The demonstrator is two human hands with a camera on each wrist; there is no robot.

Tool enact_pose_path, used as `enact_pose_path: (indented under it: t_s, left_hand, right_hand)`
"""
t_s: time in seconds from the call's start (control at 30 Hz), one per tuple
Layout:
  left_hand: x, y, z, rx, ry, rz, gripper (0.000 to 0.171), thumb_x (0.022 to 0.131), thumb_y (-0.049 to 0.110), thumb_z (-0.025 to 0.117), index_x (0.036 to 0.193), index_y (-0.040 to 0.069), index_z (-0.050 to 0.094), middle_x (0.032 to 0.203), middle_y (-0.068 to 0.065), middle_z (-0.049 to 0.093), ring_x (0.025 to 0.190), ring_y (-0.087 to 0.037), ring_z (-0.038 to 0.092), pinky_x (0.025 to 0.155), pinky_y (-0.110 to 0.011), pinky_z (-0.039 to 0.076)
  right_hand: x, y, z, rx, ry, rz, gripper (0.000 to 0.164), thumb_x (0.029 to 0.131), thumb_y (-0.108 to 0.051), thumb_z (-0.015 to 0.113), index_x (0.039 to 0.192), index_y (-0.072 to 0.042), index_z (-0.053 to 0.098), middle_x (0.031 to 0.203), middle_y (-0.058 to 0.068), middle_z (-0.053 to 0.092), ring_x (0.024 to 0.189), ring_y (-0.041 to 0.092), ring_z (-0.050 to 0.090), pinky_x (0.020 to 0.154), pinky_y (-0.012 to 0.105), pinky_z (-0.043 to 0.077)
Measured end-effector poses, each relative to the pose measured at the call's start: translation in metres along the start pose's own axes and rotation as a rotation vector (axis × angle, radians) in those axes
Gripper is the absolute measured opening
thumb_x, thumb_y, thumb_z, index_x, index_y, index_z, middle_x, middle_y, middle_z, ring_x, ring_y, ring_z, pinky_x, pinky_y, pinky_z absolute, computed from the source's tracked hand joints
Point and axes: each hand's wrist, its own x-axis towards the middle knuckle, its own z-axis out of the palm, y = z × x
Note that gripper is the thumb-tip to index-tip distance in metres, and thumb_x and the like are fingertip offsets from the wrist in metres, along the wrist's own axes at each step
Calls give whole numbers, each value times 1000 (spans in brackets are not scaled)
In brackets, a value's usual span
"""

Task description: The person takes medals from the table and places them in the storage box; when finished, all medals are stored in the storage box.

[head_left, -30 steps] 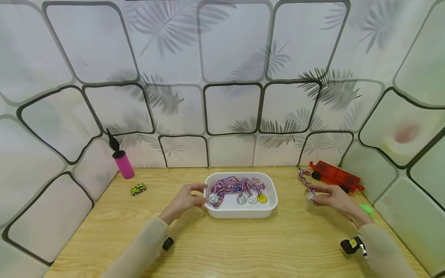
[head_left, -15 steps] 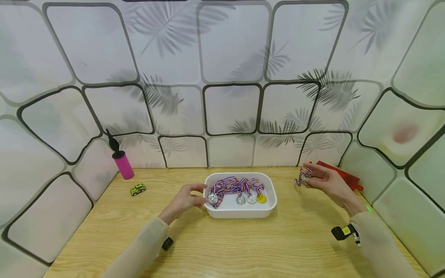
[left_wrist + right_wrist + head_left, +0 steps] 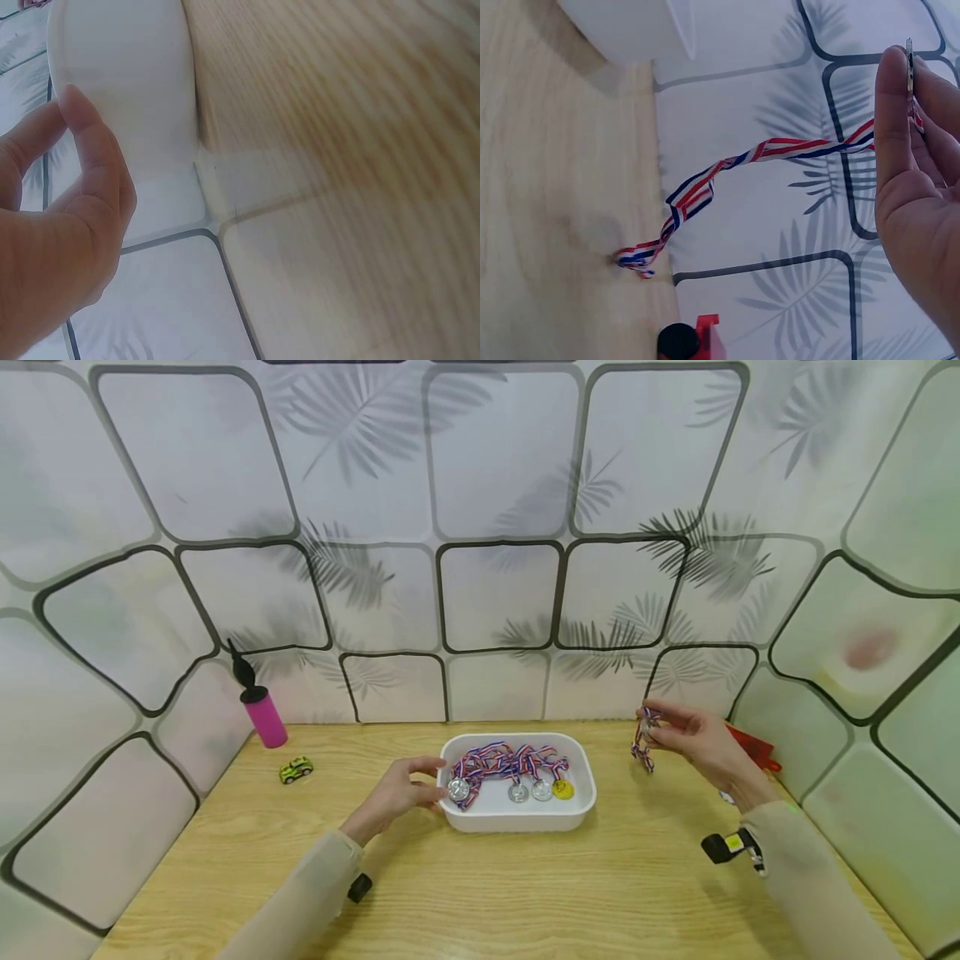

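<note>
My right hand (image 3: 705, 747) pinches a silver medal (image 3: 910, 71) between thumb and fingers, raised over the table at the right. Its red, white and blue ribbon (image 3: 780, 148) hangs down, twisted. In the middle stands a white plastic tray (image 3: 517, 821). Inside it lie several medals on tangled striped ribbons: a gold medal (image 3: 563, 789) at the right, silver ones beside it, and another silver medal (image 3: 458, 789) at the left end. My left hand (image 3: 401, 793) holds the tray's left end, with thumb and finger (image 3: 82, 112) meeting at the rim.
A red toy trailer (image 3: 753, 747) sits at the back right, partly behind my right hand. At the left are a small green toy car (image 3: 296, 769) and a pink hand pump (image 3: 264, 718) with a black top. A patterned backdrop (image 3: 495, 593) encloses the table's back and sides.
My right hand has lifted the silver medal off the table beside the red trailer and carried it up and slightly left, ribbon hanging. The left hand and tray have stayed in place.
</note>
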Motion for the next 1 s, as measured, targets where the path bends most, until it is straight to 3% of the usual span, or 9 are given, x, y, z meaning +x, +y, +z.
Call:
enact_pose_path:
  t_s: [0.1, 0.3, 0.47, 0.63, 0.83, 1.0]
  left_hand:
    - [0, 0, -1, 0, -3, 2, 55, 85, -4, 71, 137, -7, 51, 124, -27, 51, 77, -17, 67, 79, -46, 60]
    - [-1, 0, -1, -1, 0, -2, 54, 85, -4, 71, 136, -6, 51, 124, -27, 51, 78, -17, 67, 79, -45, 60]
    - [-1, 0, -2, 5, 4, -2, 54, 85, -3, 71, 136, -6, 52, 124, -27, 51, 78, -16, 67, 79, -45, 60]
    - [0, 0, -2, 2, 6, 0, 55, 85, -3, 71, 136, -6, 52, 123, -27, 51, 78, -16, 67, 79, -45, 60]
    - [0, -1, -1, -5, 4, 2, 56, 85, -4, 71, 136, -7, 51, 123, -26, 51, 78, -17, 67, 79, -46, 60]
    - [0, -1, 0, -13, 0, 3, 57, 85, -4, 71, 137, -8, 49, 123, -27, 50, 79, -17, 67, 80, -47, 60]
  right_hand:
    - [7, -8, 3, 0, 6, -6, 45, 95, 6, 56, 136, -13, 56, 127, -7, 65, 104, 6, 66, 85, 24, 57]
    - [21, -27, 10, -135, 63, -8, 55, 95, -2, 60, 147, -4, 43, 132, -14, 58, 100, 5, 68, 79, 20, 57]
    - [29, -44, 22, -182, 90, 2, 58, 95, -6, 63, 148, -10, 43, 141, -7, 51, 93, 6, 69, 78, 20, 57]
    - [39, -58, 36, -230, 112, 4, 60, 94, -9, 64, 149, -8, 40, 151, 0, 43, 92, 6, 69, 81, 23, 57]
    - [47, -71, 49, -222, 66, -78, 58, 94, -3, 62, 148, -2, 40, 150, 4, 44, 99, 7, 67, 82, 24, 58]
    - [52, -79, 59, -153, 14, -124, 56, 94, 1, 61, 147, -5, 44, 148, 0, 47, 98, 8, 68, 81, 24, 58]
